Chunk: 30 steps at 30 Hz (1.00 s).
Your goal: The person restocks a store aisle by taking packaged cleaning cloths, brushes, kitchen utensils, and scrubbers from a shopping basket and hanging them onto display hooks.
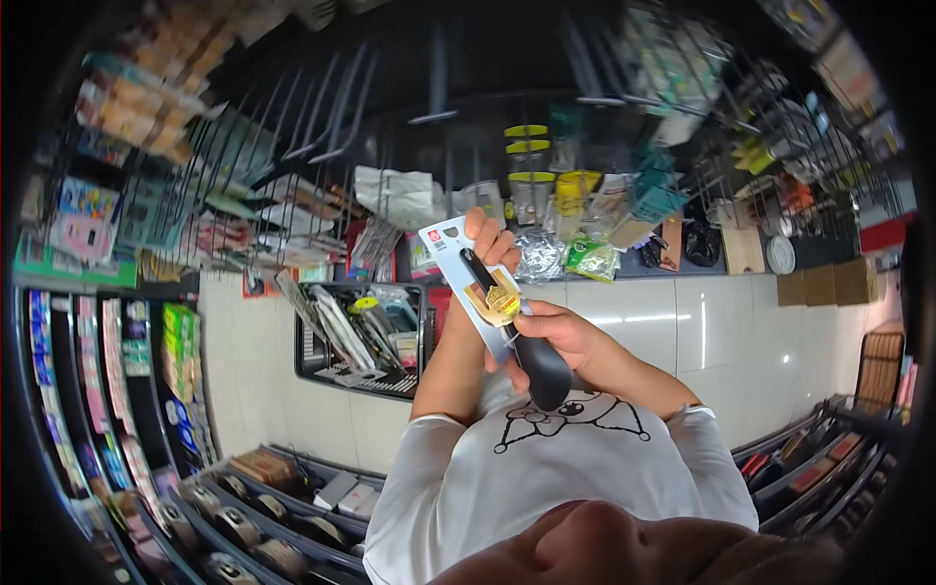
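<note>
A carded kitchen tool [541, 369], with a black rounded end and a slim black shaft, is held in front of my chest. Its backing card [450, 261] is pale blue-grey with a red logo, and a gold-and-yellow label [499, 302] wraps the middle. My left hand [493, 242] grips the upper edge of the card, fingers curled over it. Lower down, my right hand [561, 331] is closed around the package, thumb on top near the label and fingertips showing beneath. The exact kind of tool cannot be told.
A black shopping basket [421, 356] holding several packaged goods stands on the tiled floor [624, 336] to the left. Ahead is a rack with metal hooks [434, 115] and bagged goods. Cardboard boxes [840, 283] sit at right; stocked shelves [161, 390] line the left.
</note>
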Available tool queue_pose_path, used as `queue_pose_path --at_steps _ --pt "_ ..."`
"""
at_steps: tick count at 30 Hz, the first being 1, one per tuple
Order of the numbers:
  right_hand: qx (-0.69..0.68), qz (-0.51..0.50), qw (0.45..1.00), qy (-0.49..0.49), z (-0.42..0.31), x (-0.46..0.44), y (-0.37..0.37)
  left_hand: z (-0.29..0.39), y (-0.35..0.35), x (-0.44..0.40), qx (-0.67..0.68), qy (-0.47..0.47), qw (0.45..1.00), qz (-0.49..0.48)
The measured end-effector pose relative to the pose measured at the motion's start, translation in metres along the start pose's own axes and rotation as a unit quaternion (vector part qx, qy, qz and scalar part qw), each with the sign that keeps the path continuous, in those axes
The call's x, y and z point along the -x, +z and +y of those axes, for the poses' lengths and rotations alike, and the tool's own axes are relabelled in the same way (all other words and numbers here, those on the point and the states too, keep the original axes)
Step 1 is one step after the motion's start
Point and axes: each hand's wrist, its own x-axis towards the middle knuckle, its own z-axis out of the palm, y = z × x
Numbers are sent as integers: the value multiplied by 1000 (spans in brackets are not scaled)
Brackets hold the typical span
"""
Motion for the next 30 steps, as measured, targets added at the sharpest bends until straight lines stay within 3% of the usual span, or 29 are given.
queue_pose_path --at_steps 1,3,4,5,8,9,12,14,19,25,27,30 --pt "24 26 999 -23 -8 16 3 -16 -6 -8 14 -22 1000 5" --pt "49 55 996 -59 -19 47 11 -53 -8 -4 -153 29 963 219" --pt "92 105 986 -91 -25 62 15 -63 -14 -12 -151 -26 969 192" --pt "132 155 971 -123 -28 76 17 -88 7 -19 -237 -32 933 268" --pt "195 255 931 -174 -32 116 9 -116 -2 -19 -251 -118 930 241" --pt "208 285 917 -189 -33 127 9 -121 1 -19 -305 -156 902 265" --pt "237 305 893 -229 -27 147 13 -136 9 -21 -325 -157 893 271" --pt "250 316 877 -263 -15 159 15 -141 14 -23 -443 -224 833 245" --pt "220 354 844 -338 24 177 26 -178 35 -25 -455 -272 813 240" --pt "179 418 813 -364 72 182 33 -188 29 16 -462 -229 827 224" --pt "98 416 828 -364 84 178 34 -186 41 27 -439 -222 837 239" --pt "135 402 836 -348 94 173 42 -184 61 37 -455 -193 833 251"
